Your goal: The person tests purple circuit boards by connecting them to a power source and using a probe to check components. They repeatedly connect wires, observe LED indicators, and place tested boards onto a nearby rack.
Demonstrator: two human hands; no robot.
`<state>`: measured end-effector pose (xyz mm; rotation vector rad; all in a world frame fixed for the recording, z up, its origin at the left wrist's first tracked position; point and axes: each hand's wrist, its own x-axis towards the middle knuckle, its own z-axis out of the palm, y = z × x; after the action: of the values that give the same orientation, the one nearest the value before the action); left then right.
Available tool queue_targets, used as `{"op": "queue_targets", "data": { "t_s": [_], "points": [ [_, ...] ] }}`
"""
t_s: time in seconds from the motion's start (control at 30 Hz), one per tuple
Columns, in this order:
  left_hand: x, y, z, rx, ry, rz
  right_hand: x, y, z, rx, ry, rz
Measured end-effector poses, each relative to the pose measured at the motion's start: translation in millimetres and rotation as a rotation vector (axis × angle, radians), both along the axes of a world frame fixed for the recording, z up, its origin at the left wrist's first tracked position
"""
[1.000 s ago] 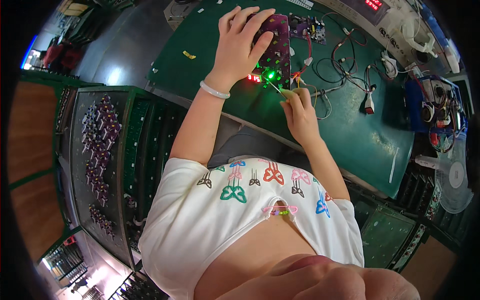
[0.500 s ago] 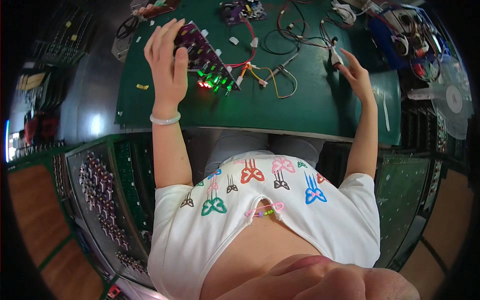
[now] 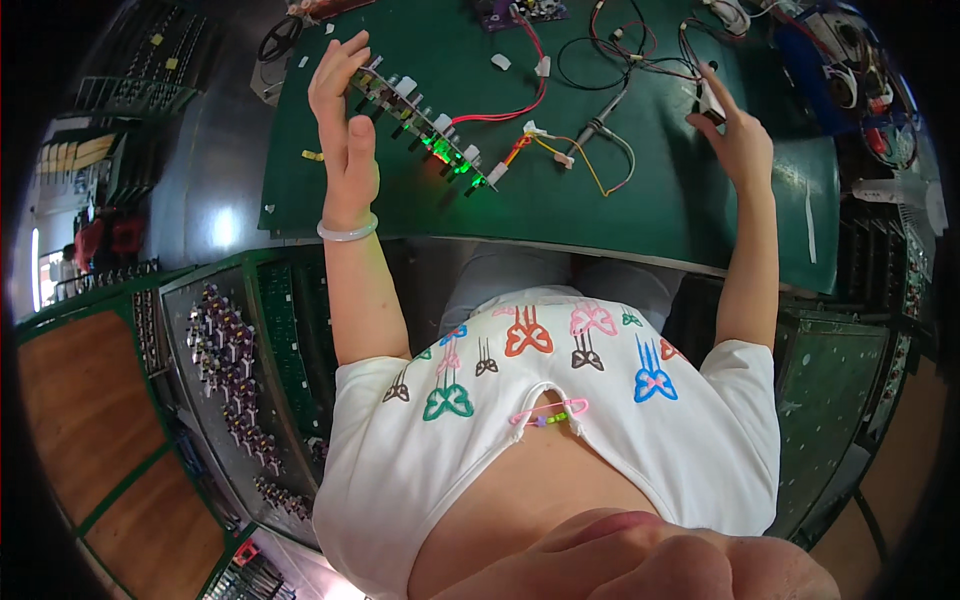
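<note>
The left hand [image 3: 345, 130] is holding the long circuit board [image 3: 425, 125] by its left end, palm facing right, fingers loosely spread and curling over the board's edge, thumb pointing back toward the body; the board is lying tilted on the green mat [image 3: 620, 210], running down and to the right from that hand, with green lights glowing near its middle and a white connector at its right end; a red wire [image 3: 510, 110] is looping up from the board toward a small purple module [image 3: 495, 12] beyond it, and yellow and orange wires [image 3: 580, 160] are trailing off to the right of the board; the right hand [image 3: 735, 140] is working well to the right of the board, fingers drawn together on a small white part [image 3: 708, 98] at the end of a black cable, though I cannot tell how firmly it is pinching; judging by the lit lamps, a powered check of the board appears to be in hand, one hand steadying while the other is fetching a lead; the next move probably calls for bringing that part across to the board without tugging the loose wires, keeping the board steady under the left hand.
</note>
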<state>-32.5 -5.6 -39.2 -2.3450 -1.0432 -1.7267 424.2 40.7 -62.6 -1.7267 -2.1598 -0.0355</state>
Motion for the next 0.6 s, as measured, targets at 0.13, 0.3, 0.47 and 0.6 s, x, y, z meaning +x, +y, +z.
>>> {"op": "queue_targets", "data": {
  "t_s": [0.13,0.3,0.47,0.6],
  "points": [
    [3.2,-21.4,1.8,-0.074,-0.109,-0.093,-75.6,-21.8,10.7,0.049,0.386,0.546],
    [10.8,-12.0,-3.7,-0.016,-0.184,-0.219,-162.9,-49.2,10.4,0.031,0.296,1.072],
    [7.9,-11.1,-10.1,0.019,-0.204,-0.175,-181.3,-46.3,-0.2,0.062,0.133,1.177],
    [8.7,-10.2,-11.4,0.044,-0.231,-0.205,-176.8,-42.0,9.6,0.093,0.161,1.141]
  ]
}}
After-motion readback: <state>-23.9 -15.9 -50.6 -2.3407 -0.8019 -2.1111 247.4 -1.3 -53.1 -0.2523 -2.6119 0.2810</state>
